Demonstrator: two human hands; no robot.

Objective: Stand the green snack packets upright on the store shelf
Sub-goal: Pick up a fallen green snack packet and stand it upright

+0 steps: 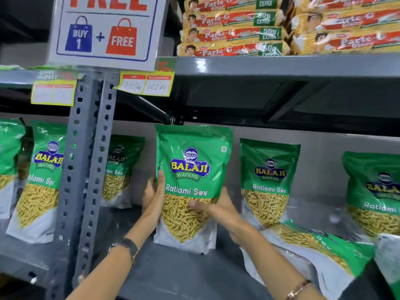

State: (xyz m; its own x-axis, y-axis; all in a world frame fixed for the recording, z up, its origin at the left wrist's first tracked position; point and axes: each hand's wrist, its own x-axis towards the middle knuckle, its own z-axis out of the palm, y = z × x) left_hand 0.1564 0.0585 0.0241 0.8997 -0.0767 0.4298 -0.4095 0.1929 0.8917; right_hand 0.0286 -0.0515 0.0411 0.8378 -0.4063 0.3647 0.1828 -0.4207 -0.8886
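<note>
- Closest up is the right forearm [268,254], crossing over a flat packet [322,252] lying on the shelf [173,276].
- The right hand [218,211] grips the held packet [192,167] low on its right edge, and the left hand [154,192] clasps the left edge.
- Held packet's long axis is vertical and its base looks down on the shelf.
- Flat one lies just right of the right hand, so I'd guess that hand takes it.

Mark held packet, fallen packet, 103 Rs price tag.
held packet [190,169]: head view, on its logo.
fallen packet [316,249]: head view, on its front face.
price tag [144,85]: head view, on its middle.
</note>
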